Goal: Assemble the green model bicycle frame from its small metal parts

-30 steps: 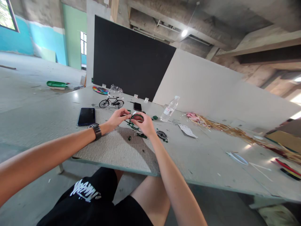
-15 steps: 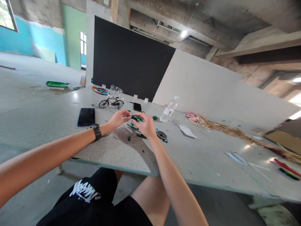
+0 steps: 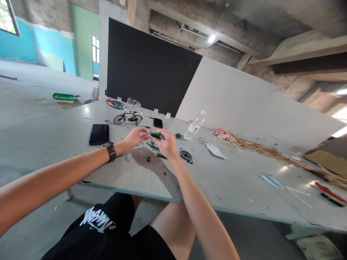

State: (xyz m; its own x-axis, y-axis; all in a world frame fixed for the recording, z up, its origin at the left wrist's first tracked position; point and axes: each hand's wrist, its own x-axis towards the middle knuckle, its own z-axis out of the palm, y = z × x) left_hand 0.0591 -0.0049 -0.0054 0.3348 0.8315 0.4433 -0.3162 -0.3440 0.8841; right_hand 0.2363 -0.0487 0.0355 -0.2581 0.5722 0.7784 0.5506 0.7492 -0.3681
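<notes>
Pinched in my right hand [image 3: 167, 144] is a small green model part [image 3: 156, 135], thin and partly covered by the fingers. My left hand [image 3: 136, 137], closed at the fingertips, grips a tiny silvery piece [image 3: 149, 132] against the green part's left end; its exact shape is too small to make out. Beneath the hands, loose green parts [image 3: 153, 146] lie scattered on the table. A small spoked model wheel [image 3: 185, 155] rests just right of my right wrist. Beyond my left hand stands a black model bicycle [image 3: 128, 118], upright.
A tablet-like dark device [image 3: 99, 134] lies left, and a phone [image 3: 157, 123] lies behind the hands. A water bottle [image 3: 195, 125] leans right of a green lump [image 3: 178, 135]. Farther right are a paper slip [image 3: 215, 150] and tan strips [image 3: 255, 150]. A paint palette [image 3: 115, 104] sits at the back.
The green part and silvery piece have shifted slightly left and turned a little in my fingers. My right hand has moved slightly left; the things on the table stay put.
</notes>
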